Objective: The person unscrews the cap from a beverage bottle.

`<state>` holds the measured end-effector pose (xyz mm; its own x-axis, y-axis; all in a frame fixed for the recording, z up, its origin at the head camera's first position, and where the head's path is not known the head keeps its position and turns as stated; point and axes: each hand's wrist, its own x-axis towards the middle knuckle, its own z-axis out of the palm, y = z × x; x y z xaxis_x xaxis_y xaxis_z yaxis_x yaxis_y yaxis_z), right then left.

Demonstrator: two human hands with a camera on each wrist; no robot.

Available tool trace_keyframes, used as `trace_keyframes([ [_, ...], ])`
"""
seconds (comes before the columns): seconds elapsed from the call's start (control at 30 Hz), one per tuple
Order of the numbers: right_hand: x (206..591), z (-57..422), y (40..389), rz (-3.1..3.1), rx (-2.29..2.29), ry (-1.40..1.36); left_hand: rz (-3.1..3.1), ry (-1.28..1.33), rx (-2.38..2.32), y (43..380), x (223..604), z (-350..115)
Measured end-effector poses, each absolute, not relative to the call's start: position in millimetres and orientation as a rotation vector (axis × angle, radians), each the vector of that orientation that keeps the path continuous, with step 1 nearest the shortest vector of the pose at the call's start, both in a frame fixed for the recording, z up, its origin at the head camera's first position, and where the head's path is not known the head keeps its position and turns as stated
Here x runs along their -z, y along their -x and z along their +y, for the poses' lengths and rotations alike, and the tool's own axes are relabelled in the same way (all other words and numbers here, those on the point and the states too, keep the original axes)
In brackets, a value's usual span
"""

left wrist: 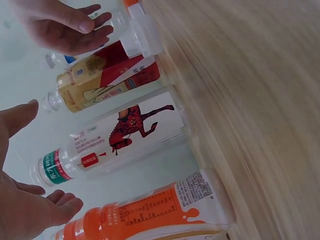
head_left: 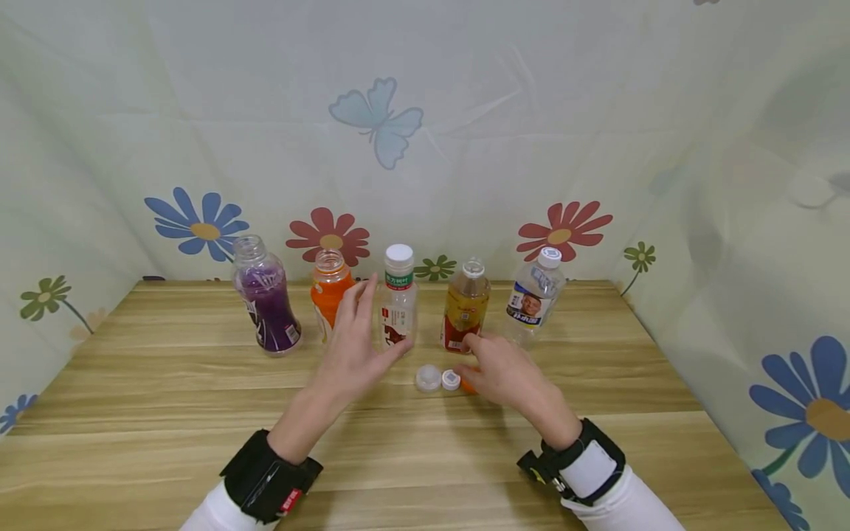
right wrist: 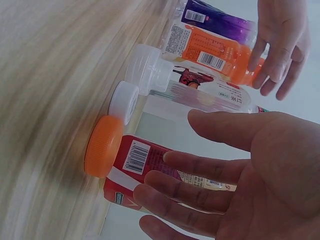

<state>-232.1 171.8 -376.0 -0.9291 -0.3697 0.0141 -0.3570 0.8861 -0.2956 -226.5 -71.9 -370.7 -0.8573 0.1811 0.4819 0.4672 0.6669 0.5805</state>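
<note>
My left hand [head_left: 350, 352] is spread beside a clear bottle [head_left: 397, 317] with a white cap, a green neck band and a red horse print. In the left wrist view, the thumb and fingers stand either side of its upper part with a gap. My right hand [head_left: 508, 372] reaches down by a row of loose caps, its fingers extended and apart in the right wrist view. The orange cap [right wrist: 103, 146] lies nearest those fingers, partly hidden by them in the head view. Beside it are a small white cap [head_left: 451, 380] and a wider translucent cap [head_left: 428, 377].
Along the back of the wood-grain table [head_left: 166, 413] stand an uncapped purple bottle [head_left: 268, 306], an uncapped orange bottle [head_left: 330, 284], an uncapped red-and-yellow bottle [head_left: 465, 310] and a clear bottle [head_left: 534, 295] with a white cap. A flowered cloth [head_left: 451, 147] hangs behind.
</note>
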Motion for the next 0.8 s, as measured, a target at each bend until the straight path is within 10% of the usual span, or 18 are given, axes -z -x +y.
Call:
trace_keyframes([
  [0.8, 374.8, 173.6, 232.3, 3.006, 0.468, 0.600, -2.681, 0.433, 1.180, 245.0, 375.2, -67.8],
])
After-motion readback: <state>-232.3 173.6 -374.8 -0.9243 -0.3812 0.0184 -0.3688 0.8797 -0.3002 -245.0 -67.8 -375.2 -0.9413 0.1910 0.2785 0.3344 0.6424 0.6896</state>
